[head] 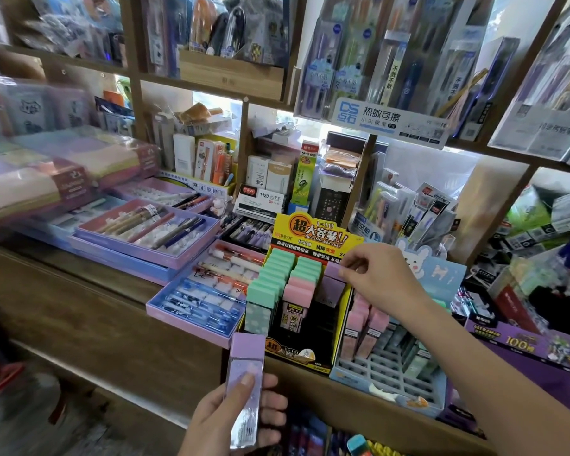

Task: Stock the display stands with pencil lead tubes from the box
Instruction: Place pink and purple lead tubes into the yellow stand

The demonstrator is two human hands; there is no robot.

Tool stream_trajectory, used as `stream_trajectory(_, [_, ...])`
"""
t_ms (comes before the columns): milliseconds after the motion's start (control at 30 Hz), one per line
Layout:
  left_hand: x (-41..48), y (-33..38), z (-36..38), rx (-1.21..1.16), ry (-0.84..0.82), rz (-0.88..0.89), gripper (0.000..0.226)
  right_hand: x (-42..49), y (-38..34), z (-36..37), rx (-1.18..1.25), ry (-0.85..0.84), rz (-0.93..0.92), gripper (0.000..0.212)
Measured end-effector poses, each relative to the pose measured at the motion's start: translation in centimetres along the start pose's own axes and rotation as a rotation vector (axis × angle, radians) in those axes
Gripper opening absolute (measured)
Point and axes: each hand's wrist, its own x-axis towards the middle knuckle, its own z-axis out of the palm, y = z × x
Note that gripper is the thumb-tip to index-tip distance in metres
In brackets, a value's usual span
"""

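A yellow and black display stand (311, 352) sits on the wooden counter, with rows of green-capped tubes (272, 274) and pink-capped tubes (298, 291). My right hand (380, 274) pinches the cap of a purple tube (334, 270) standing at the back of the stand's right column, above another purple tube (332, 289). My left hand (231, 413) grips a purple-capped clear lead tube (247, 386) in front of the counter edge, thumb on its face. A light blue stand (390, 378) to the right holds pink tubes (362, 327) and has open slots.
Purple trays of pens (152, 232) lie left of the stand. Wooden shelves (231, 77) above carry packaged pens. A purple box (524, 343) stands at the right. Coloured items (359, 444) show below the counter edge at the bottom.
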Motion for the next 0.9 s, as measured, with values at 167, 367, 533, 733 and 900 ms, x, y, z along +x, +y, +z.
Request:
stream_trajectory(167, [0.1,0.1,-0.1,0.002,-0.011,-0.006,0.038,0.1,0.3,0.2,-0.013,-0.021,0.013,0.002])
stream_trajectory(367, [0.1,0.1,-0.1,0.002,-0.017,-0.015,0.039,0.3,0.6,0.4,-0.04,-0.055,0.007,0.004])
stream_trajectory(533, [-0.1,0.0,0.0,0.036,0.008,0.01,0.037,0.4,0.7,1.0,-0.129,-0.017,-0.041,0.008])
stream_trajectory(733, [-0.5,0.4,0.3,0.028,0.002,-0.005,0.039,0.6,0.3,1.4,-0.289,-0.023,-0.069,0.009])
stream_trajectory(900, [-0.8,0.6,0.6,0.015,-0.017,0.001,0.037,0.6,0.1,1.5,-0.28,-0.029,-0.044,0.013])
